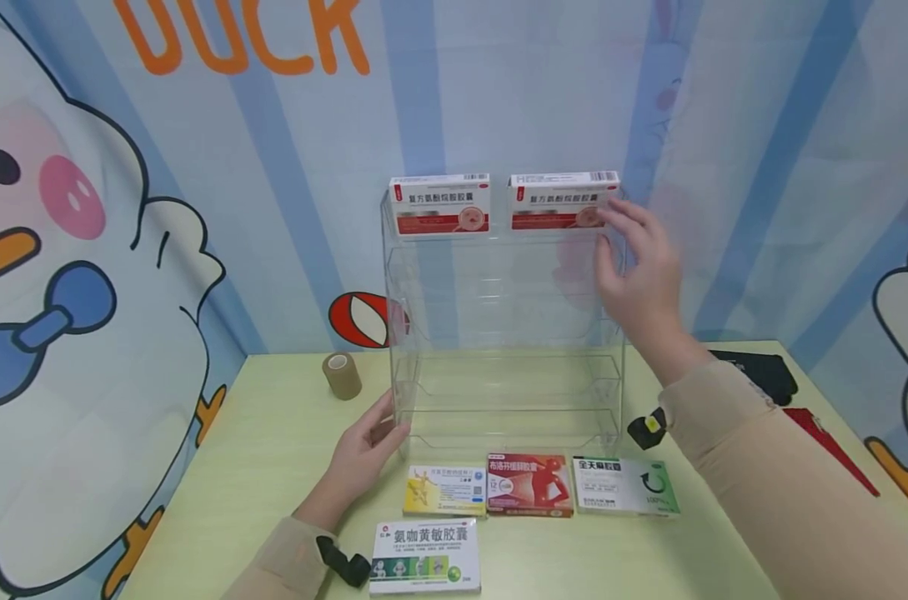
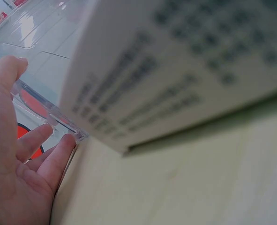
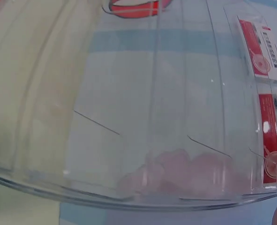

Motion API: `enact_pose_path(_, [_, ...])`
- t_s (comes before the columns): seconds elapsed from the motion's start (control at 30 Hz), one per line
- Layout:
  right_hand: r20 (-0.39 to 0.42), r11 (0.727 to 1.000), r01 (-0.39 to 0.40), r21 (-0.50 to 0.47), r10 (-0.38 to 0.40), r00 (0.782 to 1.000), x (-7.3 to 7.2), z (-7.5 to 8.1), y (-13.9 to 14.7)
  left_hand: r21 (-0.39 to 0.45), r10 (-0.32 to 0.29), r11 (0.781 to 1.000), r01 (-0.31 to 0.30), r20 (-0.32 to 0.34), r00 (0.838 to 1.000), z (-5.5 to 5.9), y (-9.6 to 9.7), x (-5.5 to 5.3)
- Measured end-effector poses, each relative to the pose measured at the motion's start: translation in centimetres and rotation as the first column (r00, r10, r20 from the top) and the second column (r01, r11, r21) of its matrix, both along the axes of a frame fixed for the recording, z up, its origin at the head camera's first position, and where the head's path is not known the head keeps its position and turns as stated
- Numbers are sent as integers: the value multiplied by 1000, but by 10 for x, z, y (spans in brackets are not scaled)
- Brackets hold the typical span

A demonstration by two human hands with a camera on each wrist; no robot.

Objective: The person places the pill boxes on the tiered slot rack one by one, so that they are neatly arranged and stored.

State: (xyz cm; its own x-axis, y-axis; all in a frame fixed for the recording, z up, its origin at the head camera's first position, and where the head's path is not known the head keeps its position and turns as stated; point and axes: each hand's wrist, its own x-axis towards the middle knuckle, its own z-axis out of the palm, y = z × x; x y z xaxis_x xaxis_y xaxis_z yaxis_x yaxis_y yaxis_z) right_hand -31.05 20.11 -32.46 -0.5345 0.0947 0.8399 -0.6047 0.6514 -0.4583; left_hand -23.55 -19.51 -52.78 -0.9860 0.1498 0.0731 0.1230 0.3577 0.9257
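Apparently, right hand [image 1: 644, 268] against box [image 1: 554, 202]

A pale blue, striped cloth [image 1: 544, 100] hangs behind the right hand [image 1: 644, 279]. Its printed duck [image 1: 123, 333] fills the far left of the left hand [image 1: 356, 458]; orange letters [image 1: 255, 35] show above both. A yellowish table [image 1: 258, 467] spreads beneath the left hand, evenly lit.

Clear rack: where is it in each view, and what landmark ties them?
Head: clear rack stands near the centre.
Left wrist: upper left, cut off by the frame.
Right wrist: fills most of the picture.
Shared landmark: printed red-and-white oval, only partly visible in both wrist views.
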Motion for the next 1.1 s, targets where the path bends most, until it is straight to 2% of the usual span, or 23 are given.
enact_pose_path(0.33, [-22,989,-97,115,100,995,30,-55,-11,-12,-5,1000,5,-21,1000,0,-1,-1])
enact_pose_path(0.53, [15,973,-166,160,166,986,51,-83,-23,-7,-11,1000,11,-21,1000,-2,-1,-2])
enact_pose_path(0.83, [112,945,-265,189,247,962,80,-117,-46,1,-9,1000,9,-15,1000,-1,0,0])
enact_pose_path(1.0, [251,930,-315,188,265,931,101,-129,-63,1,-10,1000,10,-20,1000,-2,0,-1])
enact_pose_path(1.1, [288,920,-339,198,276,917,110,-135,-70,7,-12,1000,12,-19,1000,-2,-1,-1])
